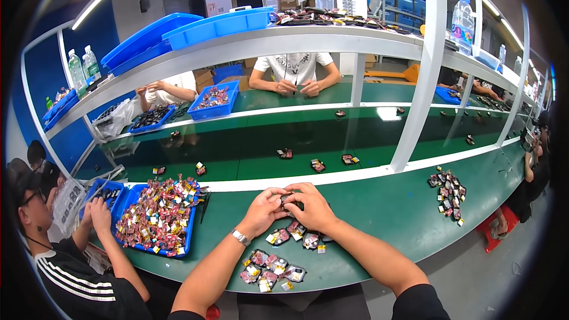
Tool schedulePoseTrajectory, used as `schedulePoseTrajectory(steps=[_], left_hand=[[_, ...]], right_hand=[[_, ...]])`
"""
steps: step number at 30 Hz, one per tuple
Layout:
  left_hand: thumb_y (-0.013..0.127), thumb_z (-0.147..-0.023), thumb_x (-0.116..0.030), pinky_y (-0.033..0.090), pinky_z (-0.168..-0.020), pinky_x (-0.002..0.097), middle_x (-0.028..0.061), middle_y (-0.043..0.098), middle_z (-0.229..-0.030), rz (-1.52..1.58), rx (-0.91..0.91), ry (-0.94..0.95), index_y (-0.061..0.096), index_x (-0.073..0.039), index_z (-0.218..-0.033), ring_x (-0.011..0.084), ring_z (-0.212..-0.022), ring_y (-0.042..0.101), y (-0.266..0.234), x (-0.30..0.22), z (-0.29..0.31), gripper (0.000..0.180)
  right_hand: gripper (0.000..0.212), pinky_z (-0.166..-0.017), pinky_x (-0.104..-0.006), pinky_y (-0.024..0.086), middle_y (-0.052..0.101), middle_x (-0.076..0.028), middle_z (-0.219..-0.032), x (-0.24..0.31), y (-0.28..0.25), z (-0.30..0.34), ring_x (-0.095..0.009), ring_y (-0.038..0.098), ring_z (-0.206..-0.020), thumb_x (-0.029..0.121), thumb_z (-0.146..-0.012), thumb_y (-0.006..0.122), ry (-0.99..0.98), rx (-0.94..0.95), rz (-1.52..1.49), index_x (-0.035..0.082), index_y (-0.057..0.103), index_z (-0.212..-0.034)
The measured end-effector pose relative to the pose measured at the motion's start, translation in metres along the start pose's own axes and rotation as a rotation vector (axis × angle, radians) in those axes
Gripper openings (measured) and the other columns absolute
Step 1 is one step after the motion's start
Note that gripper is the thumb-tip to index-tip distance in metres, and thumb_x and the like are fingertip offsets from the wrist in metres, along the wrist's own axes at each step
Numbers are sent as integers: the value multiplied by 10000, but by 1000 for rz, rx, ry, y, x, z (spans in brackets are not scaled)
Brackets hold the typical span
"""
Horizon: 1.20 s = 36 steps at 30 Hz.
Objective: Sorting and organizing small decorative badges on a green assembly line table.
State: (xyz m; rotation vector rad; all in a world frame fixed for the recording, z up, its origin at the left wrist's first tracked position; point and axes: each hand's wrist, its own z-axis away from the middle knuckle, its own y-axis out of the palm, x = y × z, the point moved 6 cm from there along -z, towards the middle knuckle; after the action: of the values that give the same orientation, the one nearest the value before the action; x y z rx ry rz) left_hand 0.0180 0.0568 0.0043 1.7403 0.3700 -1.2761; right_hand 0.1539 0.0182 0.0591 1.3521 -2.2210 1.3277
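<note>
My left hand (262, 211) and my right hand (313, 207) meet over the green bench, fingers closed around a small dark electronic part (285, 199) mostly hidden between them. Just below the hands lies a loose group of small assemblies (294, 232), dark housings with red circuit boards and silver-and-yellow battery cells. Closer to the bench's front edge is another cluster of the same assemblies (269, 269). Left of my forearm, a heap of red boards with battery cells (157, 213) fills a blue tray (191, 228).
A conveyor belt (255, 163) carrying scattered assemblies runs beyond the white rail (237, 185). More assemblies (448, 194) lie to the right. A metal shelf (320, 41) with blue bins (219, 26) spans overhead. A co-worker (83, 261) sits close at left; others work opposite.
</note>
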Motion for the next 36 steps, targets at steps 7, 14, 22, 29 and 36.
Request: schedulePoseTrajectory(steps=[7, 14, 22, 29, 36], left_hand=[[478, -988, -82, 535, -889, 339, 89, 608, -1104, 11, -8, 1, 476, -50, -1186, 167, -1017, 615, 1, -2, 1, 200], [489, -981, -73, 534, -892, 339, 92, 613, -1108, 20, -13, 7, 474, -50, -1181, 168, -1020, 618, 2, -2, 1, 202], [513, -967, -57, 537, -898, 353, 110, 612, -1133, 31, 13, 43, 471, -34, -1180, 183, -1034, 619, -1, -2, 0, 218], [574, -947, -94, 523, -919, 376, 107, 622, -1115, 27, 12, 15, 492, -62, -1163, 195, -1057, 613, 0, -1, -1, 233], [587, -940, -88, 519, -929, 379, 121, 628, -1124, 34, 19, 52, 488, -66, -1148, 204, -1065, 615, -2, -3, 3, 231]], right_hand=[[110, -962, -389, 445, 623, -80, -1158, -1, 3, 2, -283, 553, -1110, 134, -807, 686, 32, -67, -67, 75, 714, -895], [116, -954, -386, 449, 632, -76, -1141, 4, 1, 4, -280, 554, -1105, 127, -784, 704, 31, -131, -9, 81, 724, -888], [129, -954, -378, 453, 633, -78, -1163, 6, 5, 5, -282, 555, -1108, 110, -786, 699, -12, -154, 40, 69, 732, -904], [159, -973, -360, 446, 612, -84, -1252, -26, 19, 8, -259, 559, -1145, 118, -814, 693, 254, -99, -285, 67, 737, -958], [154, -1006, -395, 417, 562, -89, -1310, -6, 11, 5, -301, 493, -1206, 143, -800, 692, 108, -67, -168, 92, 735, -939]])
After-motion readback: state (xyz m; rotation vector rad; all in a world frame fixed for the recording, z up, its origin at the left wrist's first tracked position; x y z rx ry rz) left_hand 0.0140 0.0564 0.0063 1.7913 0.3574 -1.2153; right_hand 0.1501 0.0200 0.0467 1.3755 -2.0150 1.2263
